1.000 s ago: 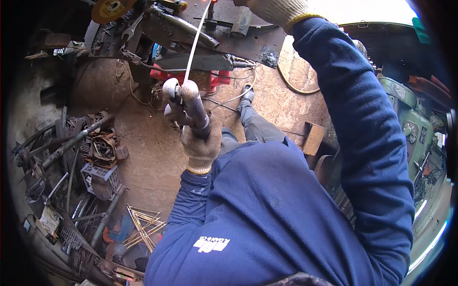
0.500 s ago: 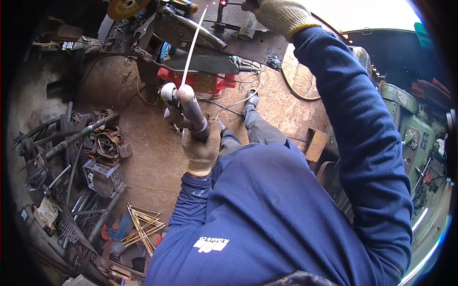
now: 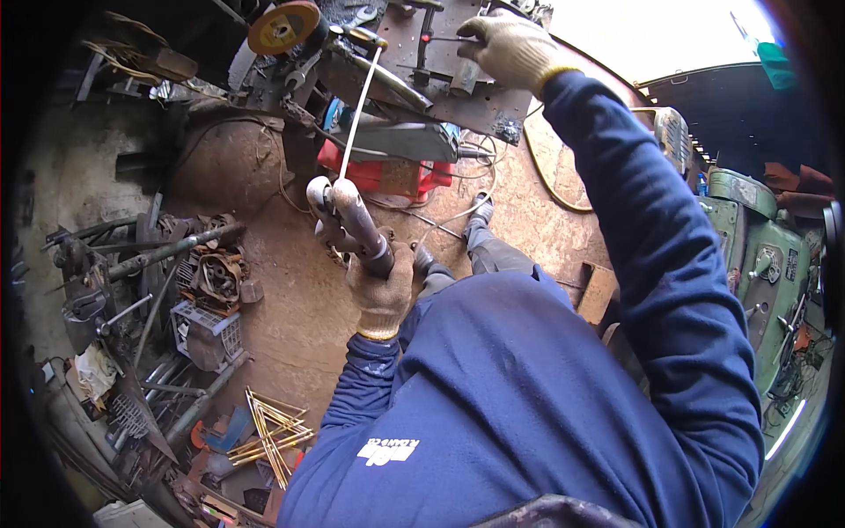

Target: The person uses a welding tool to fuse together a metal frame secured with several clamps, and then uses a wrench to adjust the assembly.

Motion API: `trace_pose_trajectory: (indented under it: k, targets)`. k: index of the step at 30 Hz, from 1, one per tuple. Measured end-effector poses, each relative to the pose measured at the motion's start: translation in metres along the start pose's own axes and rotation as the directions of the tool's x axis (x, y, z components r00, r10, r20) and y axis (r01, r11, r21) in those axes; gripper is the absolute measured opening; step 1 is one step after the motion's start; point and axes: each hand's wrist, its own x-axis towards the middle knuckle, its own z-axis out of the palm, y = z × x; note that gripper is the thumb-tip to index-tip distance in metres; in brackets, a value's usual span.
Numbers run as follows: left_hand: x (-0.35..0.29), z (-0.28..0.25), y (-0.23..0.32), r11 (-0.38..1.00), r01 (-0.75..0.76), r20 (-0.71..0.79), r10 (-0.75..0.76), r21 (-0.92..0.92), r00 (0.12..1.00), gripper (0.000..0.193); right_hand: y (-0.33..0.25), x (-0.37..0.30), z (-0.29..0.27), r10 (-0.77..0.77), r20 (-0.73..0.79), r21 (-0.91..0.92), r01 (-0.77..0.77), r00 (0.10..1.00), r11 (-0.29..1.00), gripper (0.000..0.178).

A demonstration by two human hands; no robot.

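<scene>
Nearest, the left hand (image 3: 383, 286), in a cream knitted glove with a yellow cuff, is wrapped around the dark lower end of a grey, tubular metal holder (image 3: 356, 220). From the holder's forked head a thin, straight white rod (image 3: 359, 119) slants up and away over the near edge of the dark steel worktop (image 3: 480, 119), its tip by the yellow-ended dark handle (image 3: 365, 37); whether they touch cannot be told. On the brown floor (image 3: 295, 326) to the left lie crossed, thin brass-coloured rods (image 3: 268, 437) and a grey plastic lattice crate (image 3: 220, 327); a bright red case (image 3: 431, 180) sits below the worktop's near edge. A short, dull metal cylinder (image 3: 464, 79) lies near that edge, toward the near right corner. Beyond it, over the right edge, the right hand (image 3: 510, 53), likewise gloved, pinches a slim dark bar (image 3: 449, 38) that ends leftward at a small glowing red spot (image 3: 426, 38). By the worktop's left edge stands a round orange-yellow disc (image 3: 267, 35).
</scene>
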Motion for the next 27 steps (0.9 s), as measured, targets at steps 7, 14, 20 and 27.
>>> trace_pose_trajectory:
  k: [7, 14, 20, 27]
  targets:
    - [0.014, 0.018, 0.059, 0.939, -0.044, 0.263, 0.14, -0.34, 0.955, 0.037, -0.025, -0.173, 0.055, -0.101, -0.448, 0.409, 0.304, 0.888, 0.861, 0.062]
    - [0.033, 0.102, 0.144, 0.909, -0.382, 0.602, 0.402, -0.169, 0.69, 0.046, -0.027, -0.248, 0.048, -0.03, -0.156, 0.849, 0.149, 0.987, 0.507, 0.057]
    - [0.045, 0.206, 0.186, 0.908, -0.37, 0.821, 0.054, 0.196, 0.569, 0.079, 0.068, -0.251, 0.099, 0.19, -0.232, 0.879, 0.122, 0.954, 0.461, 0.047]
    - [0.043, 0.291, 0.212, 0.959, -0.28, 0.913, 0.083, 0.036, 0.399, 0.075, 0.225, -0.262, 0.071, 0.491, -0.053, 0.996, 0.008, 0.87, 0.094, 0.033]
